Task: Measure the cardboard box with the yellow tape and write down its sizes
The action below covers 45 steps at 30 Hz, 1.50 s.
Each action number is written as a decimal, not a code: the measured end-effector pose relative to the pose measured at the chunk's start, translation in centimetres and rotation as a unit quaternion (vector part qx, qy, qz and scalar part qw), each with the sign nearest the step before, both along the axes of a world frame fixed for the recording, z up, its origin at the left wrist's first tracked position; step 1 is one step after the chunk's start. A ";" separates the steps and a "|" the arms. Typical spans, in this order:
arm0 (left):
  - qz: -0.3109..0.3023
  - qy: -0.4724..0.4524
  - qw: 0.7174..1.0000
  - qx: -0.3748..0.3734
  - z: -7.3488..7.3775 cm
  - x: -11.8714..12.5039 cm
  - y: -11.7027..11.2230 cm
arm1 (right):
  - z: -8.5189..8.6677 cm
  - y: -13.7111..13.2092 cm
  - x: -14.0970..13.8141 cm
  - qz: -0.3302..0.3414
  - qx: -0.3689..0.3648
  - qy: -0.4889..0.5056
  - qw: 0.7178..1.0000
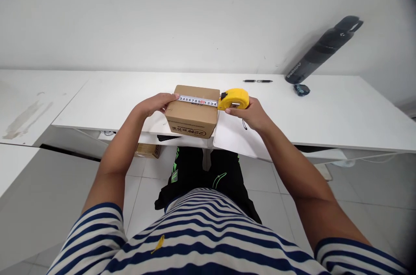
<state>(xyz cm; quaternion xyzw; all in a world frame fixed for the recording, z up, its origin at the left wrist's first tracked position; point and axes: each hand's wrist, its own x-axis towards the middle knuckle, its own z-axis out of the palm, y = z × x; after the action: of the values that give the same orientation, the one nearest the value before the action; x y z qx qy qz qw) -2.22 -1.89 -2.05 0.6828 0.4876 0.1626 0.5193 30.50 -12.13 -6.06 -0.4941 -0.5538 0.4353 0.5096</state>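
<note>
A brown cardboard box (pixel 191 115) with dark printing on its near side sits at the front of the white desk. Across its top lies the pulled-out blade of a yellow tape measure (pixel 235 96), running from left to right. My right hand (pixel 250 114) is closed around the tape measure's case, which is up against the box's right edge. At the box's left edge, my left hand (pixel 160 104) pinches the blade's end, fingertips on the top corner. The very tip of the blade is hidden under those fingers.
A dark bottle (pixel 320 52) stands at the back right, beside a small dark blue object (pixel 301 89). Behind the box lies a black pen (pixel 258 81). White paper (pixel 238 136) reaches over the desk's front edge. Another small box (pixel 147 150) is below the desk.
</note>
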 end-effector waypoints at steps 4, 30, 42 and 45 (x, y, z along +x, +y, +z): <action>-0.008 0.010 0.997 0.070 0.8 -0.5 -0.3 | 0.7 -0.6 -0.3 -0.014 0.013 -0.034 0.999; -0.135 0.076 0.977 0.147 3.5 8.0 5.6 | -0.6 -9.1 -14.1 -0.314 0.012 -0.258 0.914; -0.126 0.121 0.975 0.136 2.3 9.3 5.8 | 2.0 -8.5 -19.0 -0.305 0.010 -0.388 0.869; -0.119 0.096 0.978 0.143 2.1 9.2 5.5 | 3.1 -8.9 -19.2 -0.288 -0.055 -0.392 0.872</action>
<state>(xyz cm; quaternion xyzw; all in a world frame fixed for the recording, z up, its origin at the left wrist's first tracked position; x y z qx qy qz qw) 6.99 3.57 0.08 0.8156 0.4219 0.1015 0.3828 11.25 -21.08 -2.99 -0.7886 -0.5169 0.0697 0.3257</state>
